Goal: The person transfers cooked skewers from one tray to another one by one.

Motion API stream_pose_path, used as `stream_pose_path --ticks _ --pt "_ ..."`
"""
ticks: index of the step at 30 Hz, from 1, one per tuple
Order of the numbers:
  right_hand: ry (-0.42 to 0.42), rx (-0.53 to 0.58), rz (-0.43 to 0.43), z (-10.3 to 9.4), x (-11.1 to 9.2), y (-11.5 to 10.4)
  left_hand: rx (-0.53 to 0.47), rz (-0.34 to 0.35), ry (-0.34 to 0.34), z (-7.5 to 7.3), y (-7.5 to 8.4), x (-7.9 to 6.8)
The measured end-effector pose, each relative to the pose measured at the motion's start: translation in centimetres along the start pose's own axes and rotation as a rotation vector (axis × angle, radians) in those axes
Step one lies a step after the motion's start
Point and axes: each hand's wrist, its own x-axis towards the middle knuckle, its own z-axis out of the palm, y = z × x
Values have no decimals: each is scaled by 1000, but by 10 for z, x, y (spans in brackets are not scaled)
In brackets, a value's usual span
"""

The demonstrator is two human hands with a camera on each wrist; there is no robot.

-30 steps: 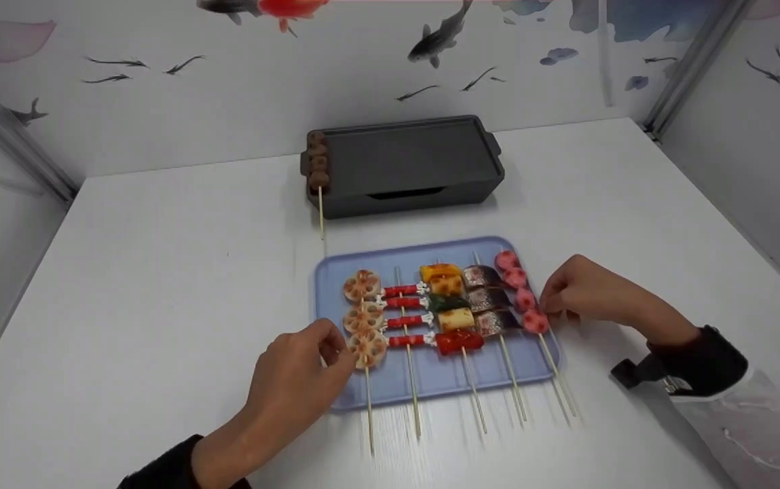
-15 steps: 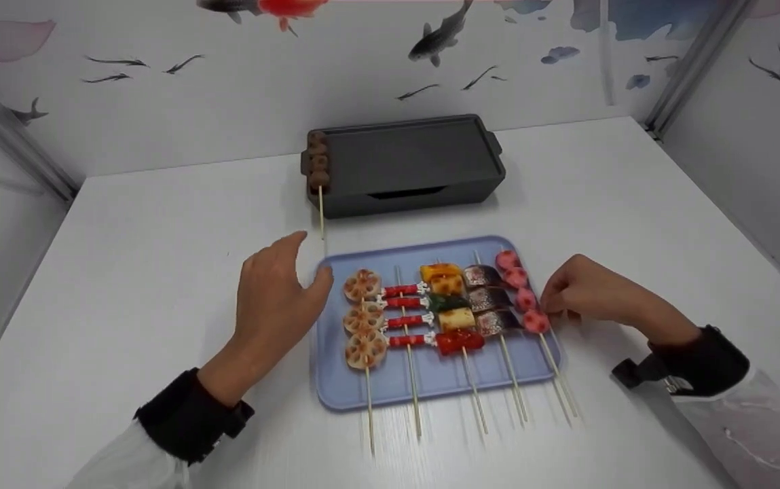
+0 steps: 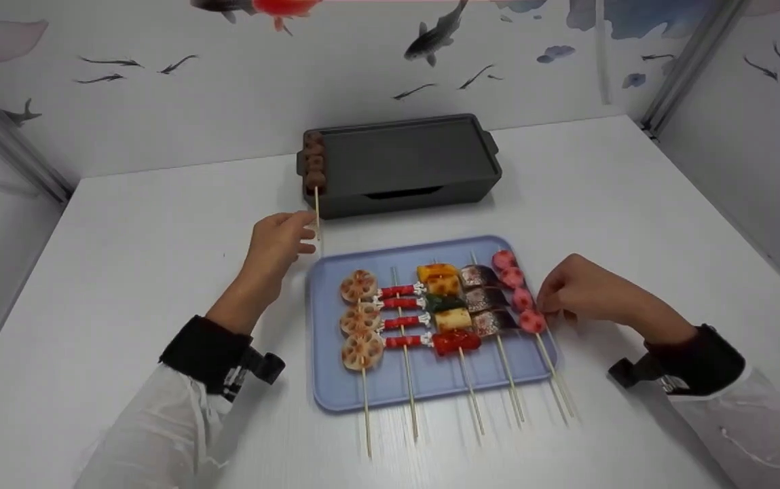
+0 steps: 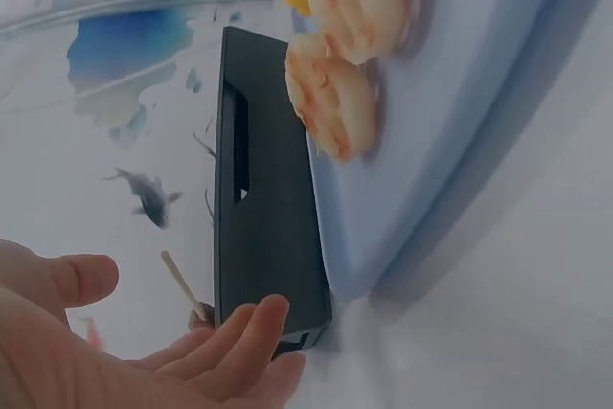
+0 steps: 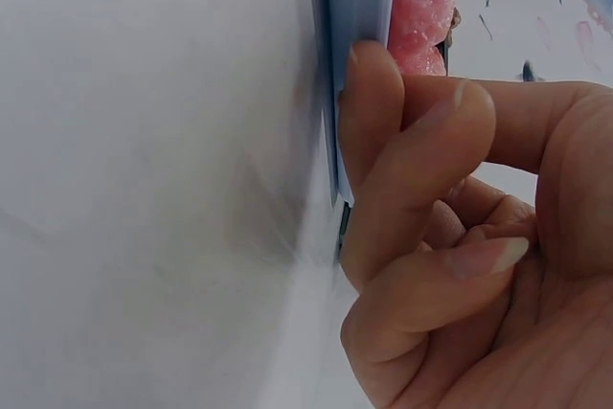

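Note:
My left hand (image 3: 271, 251) reaches to the bare stick of a brown meatball skewer (image 3: 316, 180); in the left wrist view its thumb and fingers are spread, with the stick (image 4: 182, 280) showing in the space between them. The balls lie along the left end of a dark grey grill (image 3: 403, 156), the stick jutting over its front edge. With curled fingers, my right hand (image 3: 583, 292) holds the right rim of a blue tray (image 3: 335, 390), beside a skewer of pink slices (image 3: 522, 299). In the right wrist view, fingertips meet the tray's edge (image 5: 359, 7).
On the tray lie a lotus root skewer (image 3: 361, 350), a skewer of red pieces with white ends (image 3: 403, 322), a mixed skewer (image 3: 454, 319) and a dark-skinned one (image 3: 488, 299). Their sticks overhang the tray's front. Behind the grill rises a fish-patterned wall (image 3: 227, 102).
My left hand has left the tray's left side by the lotus root skewer and moved up to the meatball skewer's stick. My right hand stays at the tray's right rim.

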Motion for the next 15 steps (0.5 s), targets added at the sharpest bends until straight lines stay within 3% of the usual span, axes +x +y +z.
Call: stream_pose_path --ticks 6,15 --pt "-2 -9 8 1 1 -1 -117 -66 -19 -4 -5 15" --pt "9 -6 3 1 -1 0 -217 -42 -92 1 -4 25"
